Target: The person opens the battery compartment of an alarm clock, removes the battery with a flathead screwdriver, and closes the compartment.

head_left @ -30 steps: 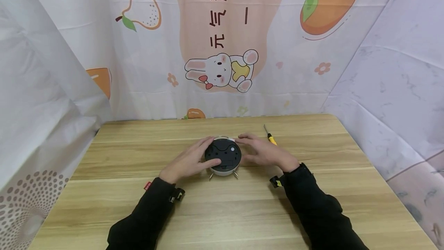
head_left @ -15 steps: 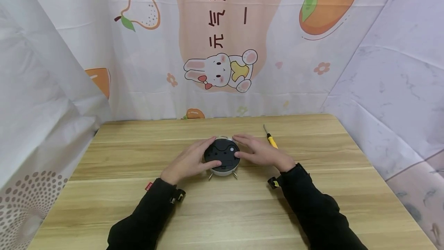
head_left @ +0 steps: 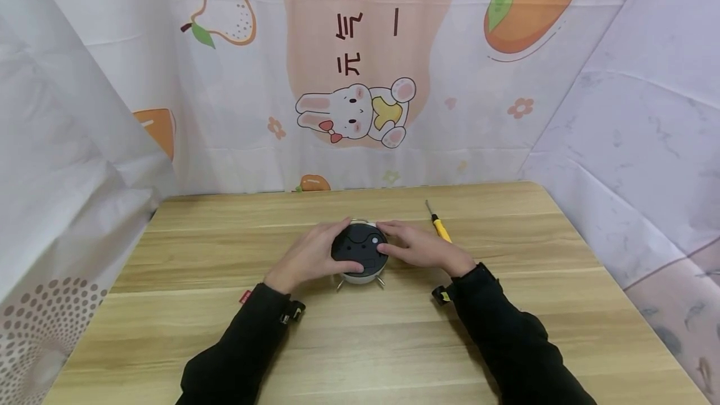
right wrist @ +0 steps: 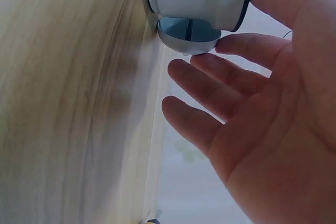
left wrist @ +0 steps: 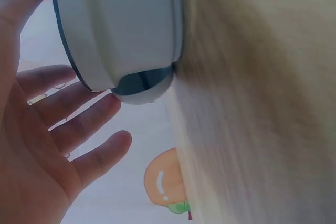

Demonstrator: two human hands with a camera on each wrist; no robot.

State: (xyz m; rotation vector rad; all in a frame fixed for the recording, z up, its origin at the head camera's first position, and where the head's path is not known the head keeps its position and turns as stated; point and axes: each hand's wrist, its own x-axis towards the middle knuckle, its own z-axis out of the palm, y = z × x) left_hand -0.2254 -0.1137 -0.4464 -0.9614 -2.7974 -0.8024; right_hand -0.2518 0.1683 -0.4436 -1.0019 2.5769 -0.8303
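Observation:
A twin-bell alarm clock lies face down near the middle of the table, its black back facing up and two short metal feet pointing toward the person. My left hand holds its left side, thumb across the black back and fingers toward the far bell. On the other side, my right hand has its thumb on the back's right edge and its fingertips by the other bell. The wrist views show the pale casing between thumb and fingers, and a rounded bell near the right fingertips. The dial is hidden.
A screwdriver with a yellow and black handle lies behind the right hand, tip pointing away. The wooden table ends at a printed white curtain at the back, with more cloth at both sides.
My right hand has moved left, and its thumb now rests on the clock's back. The left thumb has shifted slightly along the lower back. The screwdriver stays put.

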